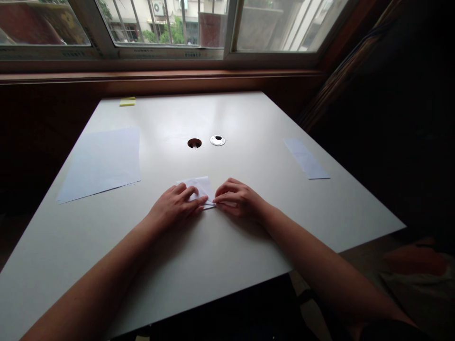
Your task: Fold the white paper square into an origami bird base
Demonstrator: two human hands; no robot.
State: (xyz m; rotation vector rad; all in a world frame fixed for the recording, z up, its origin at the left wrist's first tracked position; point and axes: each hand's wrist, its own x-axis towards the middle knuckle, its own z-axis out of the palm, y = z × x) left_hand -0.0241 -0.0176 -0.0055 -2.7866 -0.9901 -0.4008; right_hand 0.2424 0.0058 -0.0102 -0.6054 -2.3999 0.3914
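A small folded sheet of white paper [202,184] lies on the white table in front of me. My left hand [177,201] rests over its left part, fingers spread and pressing it against the tabletop. At the paper's right corner, the thumb and fingertips of my right hand [236,196] come together in a pinch on its edge. Part of the paper is hidden beneath my left fingers, so its full folded shape does not show.
Flat white sheets [106,161] lie on the table's left side, and a narrow paper strip [307,160] lies on the right. Beyond my hands are a round hole [194,143] and a round metal cover [217,140]. Yellow sticky notes [127,102] sit by the far edge.
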